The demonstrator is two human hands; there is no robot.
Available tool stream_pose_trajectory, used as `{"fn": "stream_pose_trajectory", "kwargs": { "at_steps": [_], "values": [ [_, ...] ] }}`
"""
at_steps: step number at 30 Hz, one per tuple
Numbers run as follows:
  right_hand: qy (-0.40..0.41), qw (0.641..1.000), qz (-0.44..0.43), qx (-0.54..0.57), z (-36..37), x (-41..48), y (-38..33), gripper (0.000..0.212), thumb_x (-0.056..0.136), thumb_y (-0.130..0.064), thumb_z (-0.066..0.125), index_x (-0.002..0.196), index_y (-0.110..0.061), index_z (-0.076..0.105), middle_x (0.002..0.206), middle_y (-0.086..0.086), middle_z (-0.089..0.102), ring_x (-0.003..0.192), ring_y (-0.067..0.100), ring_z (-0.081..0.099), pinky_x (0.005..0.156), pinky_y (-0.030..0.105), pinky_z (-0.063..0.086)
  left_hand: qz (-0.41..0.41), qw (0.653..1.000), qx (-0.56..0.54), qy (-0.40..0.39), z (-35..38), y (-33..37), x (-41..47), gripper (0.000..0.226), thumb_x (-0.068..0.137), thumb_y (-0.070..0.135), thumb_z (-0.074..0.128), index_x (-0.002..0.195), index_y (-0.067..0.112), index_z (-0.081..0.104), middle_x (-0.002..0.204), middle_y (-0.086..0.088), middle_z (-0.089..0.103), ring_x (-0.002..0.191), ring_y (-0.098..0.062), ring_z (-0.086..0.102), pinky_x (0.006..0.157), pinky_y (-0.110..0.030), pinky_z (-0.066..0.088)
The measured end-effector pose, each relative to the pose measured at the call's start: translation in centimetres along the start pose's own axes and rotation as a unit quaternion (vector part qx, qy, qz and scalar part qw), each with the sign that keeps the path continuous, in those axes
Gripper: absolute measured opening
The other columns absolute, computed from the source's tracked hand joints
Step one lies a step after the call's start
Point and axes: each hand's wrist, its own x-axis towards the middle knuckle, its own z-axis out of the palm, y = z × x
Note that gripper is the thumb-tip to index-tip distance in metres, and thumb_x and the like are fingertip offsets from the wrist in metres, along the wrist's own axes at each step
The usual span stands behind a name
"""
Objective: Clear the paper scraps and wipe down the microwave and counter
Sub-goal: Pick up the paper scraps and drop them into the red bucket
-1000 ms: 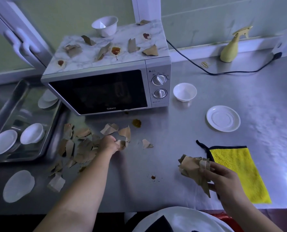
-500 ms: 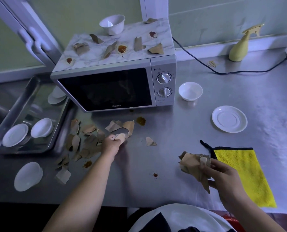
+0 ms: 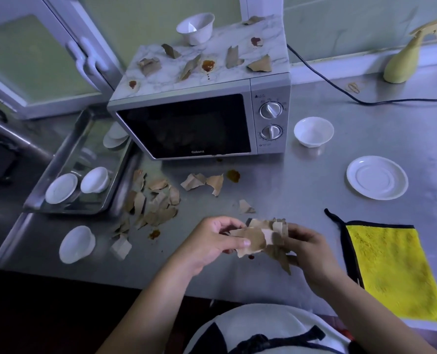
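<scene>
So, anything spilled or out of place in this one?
Yes. Torn paper scraps litter the counter and the microwave top, with brown sauce blots among them. One bowl lies upside down near the tray.

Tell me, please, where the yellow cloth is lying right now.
The yellow cloth lies flat on the counter at the lower right of the head view, just right of the right hand and below the white saucer.
</scene>
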Motion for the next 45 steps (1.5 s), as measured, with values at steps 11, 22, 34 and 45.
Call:
{"fn": "stream_pose_trajectory", "kwargs": {
  "at_steps": [11, 22, 34, 45],
  "values": [
    [-0.095, 0.994, 0.054, 0.027, 1.1, -1.4, 0.7, 0.031, 0.081, -0.026, 0.072, 0.105, -0.006, 0.076, 0.104, 0.027, 0.071, 0.094, 0.036, 0.071, 0.073, 0.033, 0.054, 0.098, 0.961, 0.248, 0.067, 0.1, -1.3, 1.1, 0.035, 0.069, 0.021, 0.083, 0.086, 0.035, 0.057, 0.066, 0.006, 0.06, 0.058, -0.006, 0.054, 0.058, -0.028, 0.044],
    [0.172, 0.985, -0.002, 0.006, 3.9, -7.8, 4.3, 0.023, 0.081, 0.013, 0.068, 0.083, -0.008, 0.077, 0.078, 0.015, 0.071, 0.068, 0.027, 0.066, 0.064, 0.038, 0.057, 0.192, 0.909, 0.343, -0.137, 1.8, -2.7, 1.7, 0.026, 0.07, 0.024, 0.08, 0.085, 0.037, 0.064, 0.066, 0.016, 0.06, 0.066, -0.005, 0.061, 0.058, -0.021, 0.047],
    [0.468, 0.872, -0.021, 0.142, 7.2, -23.0, 13.3, 0.03, 0.082, 0.012, 0.061, 0.094, -0.009, 0.079, 0.068, 0.021, 0.065, 0.047, 0.025, 0.051, 0.042, 0.025, 0.037, 0.031, 0.841, 0.166, -0.514, 9.1, -9.9, -2.6, 0.021, 0.067, 0.015, 0.08, 0.081, 0.029, 0.072, 0.08, 0.007, 0.069, 0.076, -0.01, 0.063, 0.074, -0.027, 0.054],
    [0.557, 0.778, 0.065, 0.282, 2.8, -26.5, 21.6, 0.026, 0.085, 0.005, 0.066, 0.097, -0.014, 0.077, 0.089, 0.01, 0.078, 0.07, 0.022, 0.072, 0.059, 0.029, 0.052, -0.099, 0.835, 0.251, -0.48, 18.2, -16.9, -5.5, 0.017, 0.082, -0.004, 0.07, 0.097, -0.001, 0.065, 0.084, -0.01, 0.069, 0.072, -0.019, 0.065, 0.062, -0.029, 0.055]
  ]
}}
